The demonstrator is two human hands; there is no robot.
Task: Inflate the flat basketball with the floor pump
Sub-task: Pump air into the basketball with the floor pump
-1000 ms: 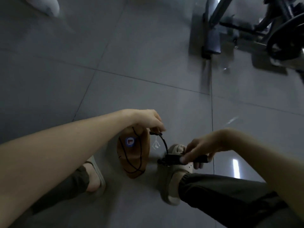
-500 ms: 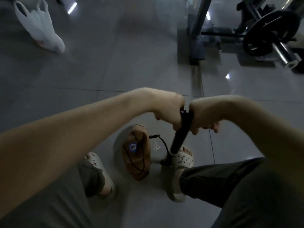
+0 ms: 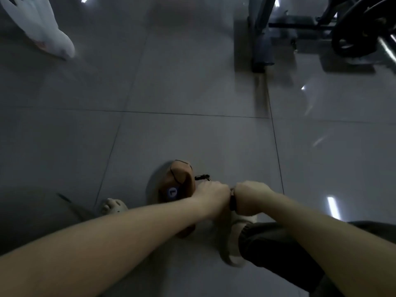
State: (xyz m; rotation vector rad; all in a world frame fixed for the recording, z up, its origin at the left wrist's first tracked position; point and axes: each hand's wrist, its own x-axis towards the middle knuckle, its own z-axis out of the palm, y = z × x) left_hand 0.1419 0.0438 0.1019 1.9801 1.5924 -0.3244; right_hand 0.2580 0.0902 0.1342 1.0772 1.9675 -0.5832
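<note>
The flat orange basketball (image 3: pixel 181 181) lies crumpled on the grey floor, its blue round logo facing up; my left forearm covers its near part. A black hose end (image 3: pixel 202 177) sticks out at the ball's right edge. My left hand (image 3: pixel 212 192) and my right hand (image 3: pixel 249 195) are both fisted side by side on the black pump handle (image 3: pixel 232 201), low down just right of the ball. The pump's body and base are hidden under my hands. My right foot in a pale sandal (image 3: pixel 236 239) stands below the hands.
My left foot in a sandal (image 3: pixel 113 206) rests left of the ball. A white plastic bag (image 3: pixel 40 28) lies at the far left. A weight bench frame (image 3: pixel 260 39) and a barbell with a dark plate (image 3: pixel 355 33) stand at the far right.
A second ago my left hand was at the ball's hose and my right held the handle. Both hands then gripped the raised handle and have pushed it down low.
</note>
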